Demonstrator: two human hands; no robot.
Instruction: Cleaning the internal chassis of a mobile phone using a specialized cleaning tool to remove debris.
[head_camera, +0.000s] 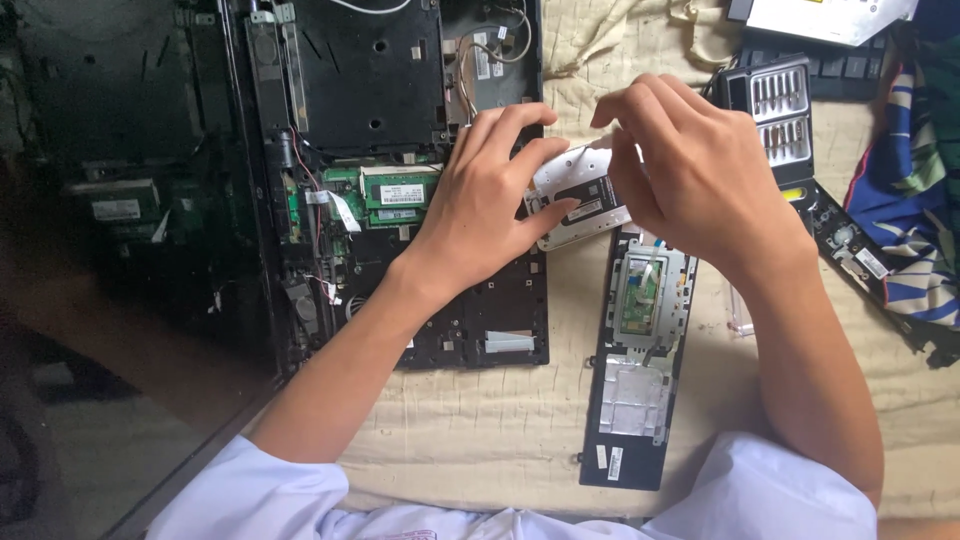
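Note:
An opened black laptop base (400, 90) lies on a cream quilted cloth, with green memory boards (395, 192) and wires exposed. My left hand (490, 190) and my right hand (690, 165) both hold a small silver hard drive (575, 195) just above the laptop's right edge. The left thumb and fingers grip its left side. The right fingers curl over its right end and hide that part. Below the right hand lies a black palm-rest panel (635, 370) with a touchpad circuit board, underside up.
A black screwdriver bit case (775, 105) stands at the upper right beside a striped blue cloth (915, 200). A white optical drive (830, 18) lies at the top right. A black laptop strip (850, 245) lies at the right. The dark laptop screen (120, 200) spreads at the left.

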